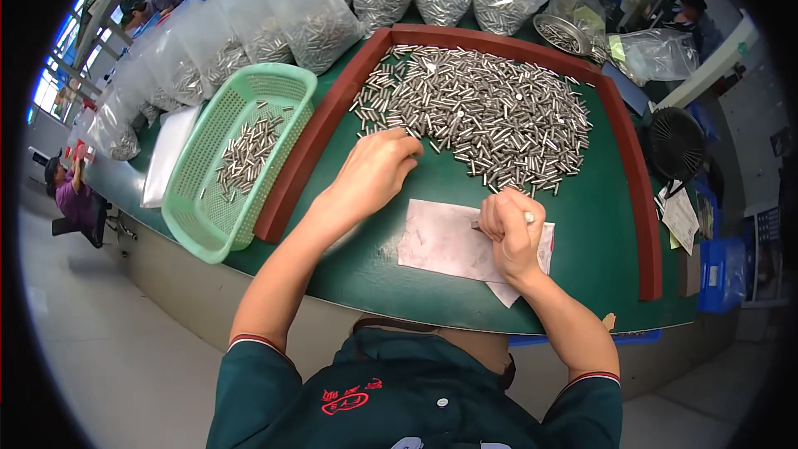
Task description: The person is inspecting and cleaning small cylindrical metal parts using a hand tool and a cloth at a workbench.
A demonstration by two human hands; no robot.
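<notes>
A big heap of small shiny metal pins (pixel 490 108) lies on the green tabletop inside a reddish-brown frame (pixel 303 158). My left hand (pixel 378 168) rests knuckles up at the near left edge of the heap, fingers curled over a few pins. My right hand (pixel 513 229) is closed in a fist around metal pins, one tip showing at its top, and sits on a white sheet of paper (pixel 445 241) near the table's front edge.
A light green plastic basket (pixel 199 216) with several pins stands left of the frame. Clear bags of pins (pixel 316 29) line the far side. A metal bowl (pixel 561 33) and a black fan (pixel 675 143) are on the right. Other people sit at far left.
</notes>
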